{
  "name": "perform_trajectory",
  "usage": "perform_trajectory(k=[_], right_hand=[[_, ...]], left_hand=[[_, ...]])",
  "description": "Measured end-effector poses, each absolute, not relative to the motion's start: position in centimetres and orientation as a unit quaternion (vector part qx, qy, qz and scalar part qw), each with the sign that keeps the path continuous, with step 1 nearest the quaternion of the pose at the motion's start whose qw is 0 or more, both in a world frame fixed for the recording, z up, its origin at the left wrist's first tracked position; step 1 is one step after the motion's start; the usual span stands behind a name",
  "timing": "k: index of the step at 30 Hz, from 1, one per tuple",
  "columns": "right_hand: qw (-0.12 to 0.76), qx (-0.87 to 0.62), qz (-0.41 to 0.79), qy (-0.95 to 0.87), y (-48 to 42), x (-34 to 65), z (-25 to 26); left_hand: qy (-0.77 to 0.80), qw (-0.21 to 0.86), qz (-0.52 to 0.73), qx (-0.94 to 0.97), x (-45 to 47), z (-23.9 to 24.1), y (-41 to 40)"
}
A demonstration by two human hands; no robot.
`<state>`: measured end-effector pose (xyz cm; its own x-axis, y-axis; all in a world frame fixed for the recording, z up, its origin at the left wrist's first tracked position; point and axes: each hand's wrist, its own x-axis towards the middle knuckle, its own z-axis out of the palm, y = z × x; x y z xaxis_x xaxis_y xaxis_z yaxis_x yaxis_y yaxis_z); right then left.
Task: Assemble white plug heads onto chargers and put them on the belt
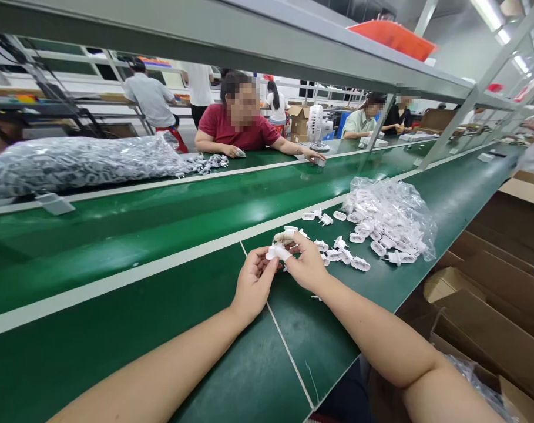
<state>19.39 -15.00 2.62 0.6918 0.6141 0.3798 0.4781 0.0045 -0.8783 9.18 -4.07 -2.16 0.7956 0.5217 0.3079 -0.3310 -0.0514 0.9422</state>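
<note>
Above the green tabletop, my left hand [253, 285] pinches a small white plastic plug [272, 252] between thumb and fingers. My right hand [309, 265] grips the same plug from the other side; white covers are on its thumb and a fingertip. Part of the plug is hidden by the fingers. Just beyond and to the right of my hands, several loose white plugs [360, 264] lie scattered, some with pins showing. They spread out from a clear plastic bag [419, 202] filled with more of them.
A green conveyor belt [130, 235] runs behind a pale rail. Across it, a person in a red shirt [214, 120] reaches over small parts beside a large filled plastic bag [81, 161]. Open cardboard boxes [482, 317] stand at the right, below the table edge. A metal shelf [267, 35] hangs overhead.
</note>
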Motion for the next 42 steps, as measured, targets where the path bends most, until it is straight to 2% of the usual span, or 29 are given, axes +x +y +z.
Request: perform_trajectory(k=[16,22,30,42], right_hand=[[0.623,-0.686,0.08,-0.367,-15.3,18.5,3.8],[0.7,-0.63,0.19,-0.278,-15.1,18.5,4.4],[0.731,-0.587,0.275,-0.211,-15.1,18.7,4.9],[0.746,-0.569,0.3,-0.17,-15.2,18.4,5.3]], left_hand=[[0.044,0.631,0.345,0.693,9.0,-3.1,-3.6],[0.037,0.602,0.36,0.711,8.7,-2.7,-3.7],[0.015,0.564,0.383,0.732,8.0,-2.0,-3.9],[0.005,0.551,0.403,0.73,7.5,-2.1,-4.1]])
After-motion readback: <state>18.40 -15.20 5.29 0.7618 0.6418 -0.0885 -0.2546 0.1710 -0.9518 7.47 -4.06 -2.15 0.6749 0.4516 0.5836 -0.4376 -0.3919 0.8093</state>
